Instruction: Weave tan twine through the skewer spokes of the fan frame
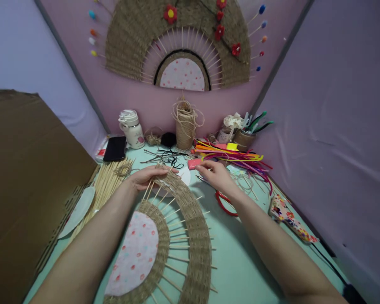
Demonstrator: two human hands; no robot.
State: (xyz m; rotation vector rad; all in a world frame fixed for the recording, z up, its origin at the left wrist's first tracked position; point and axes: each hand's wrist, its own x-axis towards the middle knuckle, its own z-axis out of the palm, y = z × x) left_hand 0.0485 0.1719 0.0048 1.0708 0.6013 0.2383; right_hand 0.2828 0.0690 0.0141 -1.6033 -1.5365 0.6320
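Observation:
A half-round woven fan (200,236) of twine on wooden sticks lies tilted in front of me, with a dotted white half-circle (136,253) at its centre. My left hand (150,175) grips the fan's far end, its fingers partly hidden behind the weave. To the right of that end, my right hand (213,173) is raised with thumb and fingertips pinched together. Whatever they hold is too small to make out. Just beyond those fingertips is a pink block (194,163). Red-handled scissors (224,204) lie beneath my right wrist.
Wooden sticks (109,177) and a cardboard sheet (28,181) are at left. Along the back stand a white bottle (133,131), a twine spool (185,128) and bright pipe cleaners (231,153). A flower-patterned glue gun (291,217) with a cord lies right. A finished fan (126,46) hangs behind.

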